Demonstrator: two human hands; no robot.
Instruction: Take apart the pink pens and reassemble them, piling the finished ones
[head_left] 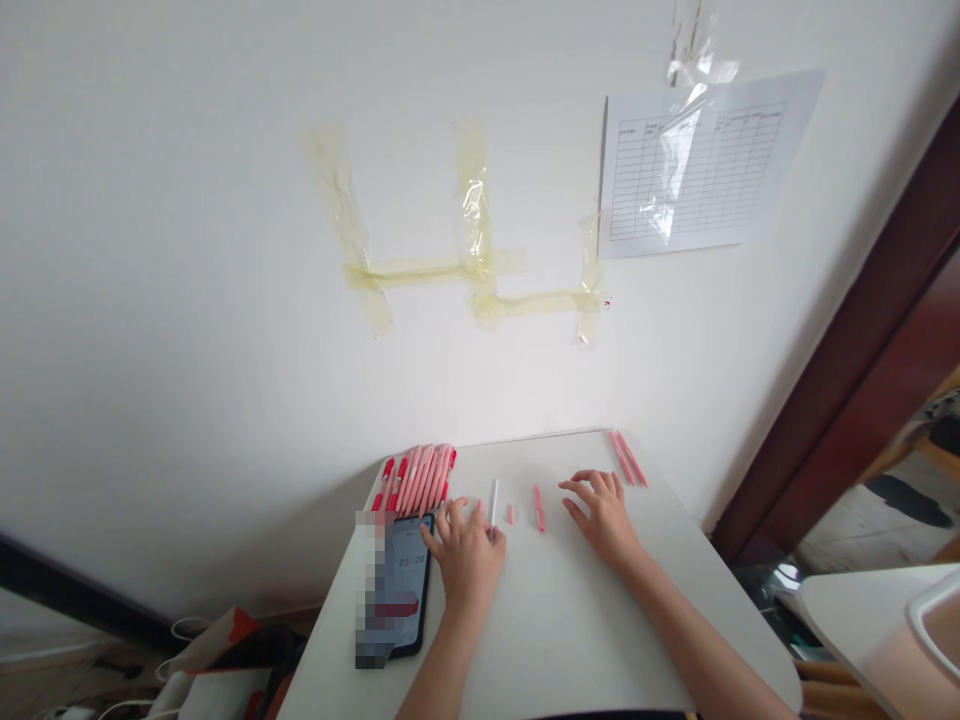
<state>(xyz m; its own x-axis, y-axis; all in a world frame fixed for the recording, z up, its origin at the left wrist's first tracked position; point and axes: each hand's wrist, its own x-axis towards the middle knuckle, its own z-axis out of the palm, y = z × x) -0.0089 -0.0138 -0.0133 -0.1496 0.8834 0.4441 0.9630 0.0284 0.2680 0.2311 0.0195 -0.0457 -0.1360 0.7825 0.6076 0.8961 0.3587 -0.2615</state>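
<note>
My left hand (pixel 471 555) rests low over the white table with its fingers bent and apart, between the phone and a thin white pen refill or rod (pixel 494 497). Its thumb is beside the lower end of that rod; whether they touch I cannot tell. Right of the rod lie a small pink piece (pixel 511 514) and a pink pen part (pixel 538 508). Another small pink piece (pixel 480 507) shows just past my left fingers. My right hand (pixel 606 515) hovers right of the pen part, fingers spread and holding nothing.
A row of pink and red pens (pixel 420 478) lies at the table's back left. Two pink pens (pixel 627 458) lie at the back right. A phone (pixel 409 580) showing a timer is left of my left hand. The wall (pixel 225 300) rises behind the table (pixel 570 640).
</note>
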